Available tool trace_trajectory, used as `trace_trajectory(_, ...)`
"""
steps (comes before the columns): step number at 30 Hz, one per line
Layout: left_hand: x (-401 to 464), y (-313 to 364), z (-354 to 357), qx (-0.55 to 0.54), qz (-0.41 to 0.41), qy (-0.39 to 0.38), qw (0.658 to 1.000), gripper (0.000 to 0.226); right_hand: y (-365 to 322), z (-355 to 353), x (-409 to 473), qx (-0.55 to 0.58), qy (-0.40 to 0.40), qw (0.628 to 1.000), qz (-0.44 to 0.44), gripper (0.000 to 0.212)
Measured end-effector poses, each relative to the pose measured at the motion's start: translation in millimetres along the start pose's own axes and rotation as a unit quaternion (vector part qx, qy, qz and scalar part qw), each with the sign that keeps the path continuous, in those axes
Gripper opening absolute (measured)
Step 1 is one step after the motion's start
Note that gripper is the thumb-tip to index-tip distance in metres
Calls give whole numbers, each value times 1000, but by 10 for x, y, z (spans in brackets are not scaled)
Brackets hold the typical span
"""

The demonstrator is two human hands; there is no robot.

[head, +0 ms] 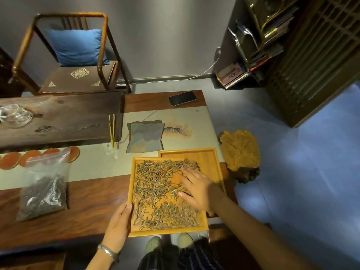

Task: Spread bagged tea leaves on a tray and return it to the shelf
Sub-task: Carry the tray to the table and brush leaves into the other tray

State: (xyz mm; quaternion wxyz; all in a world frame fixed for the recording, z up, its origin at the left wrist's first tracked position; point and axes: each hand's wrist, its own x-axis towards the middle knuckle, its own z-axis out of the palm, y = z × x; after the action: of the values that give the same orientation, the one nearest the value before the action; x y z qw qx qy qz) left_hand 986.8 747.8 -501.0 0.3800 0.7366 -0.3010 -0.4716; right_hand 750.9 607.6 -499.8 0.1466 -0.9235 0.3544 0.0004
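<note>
A wooden tray (131,184) lies at the table's near edge with loose tea leaves (155,184) scattered over most of its floor. My left hand (118,225) grips the tray's near left rim, thumb on top. My right hand (196,188) rests flat on the leaves at the tray's right side, fingers spread. A clear zip bag (44,186) with dark tea leaves in its lower half lies on the table to the left.
A second, bare wooden tray (206,158) sits partly under the first at the far right. Nearby are a folded cloth (145,136), a phone (182,98), orange coasters (11,159), glassware (15,115), a chair (78,55), a stump stool (240,151) and a dark shelf unit (272,36).
</note>
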Motion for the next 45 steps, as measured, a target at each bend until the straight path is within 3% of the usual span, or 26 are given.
trace_trajectory(9,-101,-121,117,2,-7,15,1000,25,306,29,47,-5,-84,996,35,68)
trace_trajectory(15,-112,-143,111,10,-16,20,1000,28,93,-33,-43,3,-31,999,13,73)
trace_trajectory(22,-85,-110,160,-26,-22,4,999,27,-488,48,134,10,-56,995,-84,67)
trace_trajectory(31,-70,-133,125,-37,-35,8,999,26,-314,91,141,-30,-63,996,-59,68)
trace_trajectory(45,-43,-72,88,-11,-24,2,1000,27,102,69,45,-54,-1,998,-19,68)
